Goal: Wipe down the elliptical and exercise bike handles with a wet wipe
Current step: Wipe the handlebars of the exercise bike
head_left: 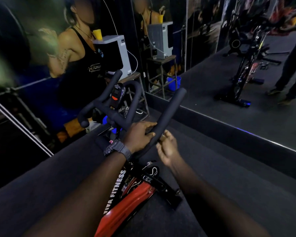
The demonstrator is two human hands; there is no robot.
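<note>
Red-and-black exercise bike frame (126,202) near centre, on dark floor. Black foam-covered handlebar (171,113) above it, right prong rising far-right. Left hand (140,135), fingers (149,124) clamped round right prong's lower bend. Right hand (167,149) just right, fingertips touching prong underside, curled; wet wipe not discernible.
</note>
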